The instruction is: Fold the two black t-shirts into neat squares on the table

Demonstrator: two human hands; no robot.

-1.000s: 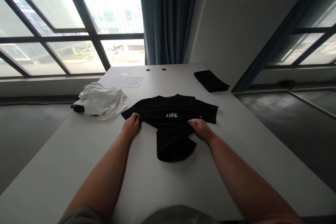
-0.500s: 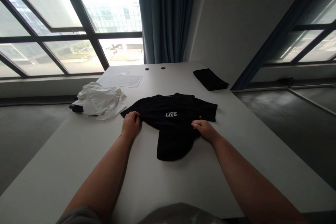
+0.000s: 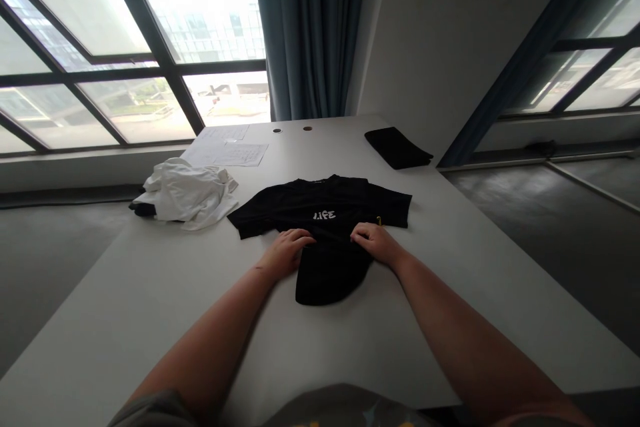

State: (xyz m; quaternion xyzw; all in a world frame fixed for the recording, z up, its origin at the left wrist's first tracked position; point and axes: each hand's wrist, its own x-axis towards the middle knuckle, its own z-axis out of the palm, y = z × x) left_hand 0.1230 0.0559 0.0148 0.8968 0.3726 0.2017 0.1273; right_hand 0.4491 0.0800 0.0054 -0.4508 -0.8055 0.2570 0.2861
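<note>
A black short-sleeved T-shirt [image 3: 320, 197] with white lettering on its chest lies spread on the white table, its collar away from me. Its lower part narrows to a rounded flap toward me. My left hand [image 3: 287, 250] is at the shirt's left side below the sleeve, with its fingers bent together on the cloth. Opposite it, my right hand [image 3: 376, 240] pinches the cloth on the right side, beside a small yellow mark. The shirt's fabric under both sets of fingertips is partly hidden.
A crumpled white garment [image 3: 187, 190] lies at the table's left edge, with something dark beneath it. Printed papers [image 3: 243, 153] are at the back left. A folded black cloth [image 3: 397, 147] sits at the back right. Two round holes are near the table's [image 3: 320, 347] far end.
My left hand has moved right, from near the left sleeve to the shirt's side by the lower flap. My right hand has shifted slightly left and remains on the cloth.
</note>
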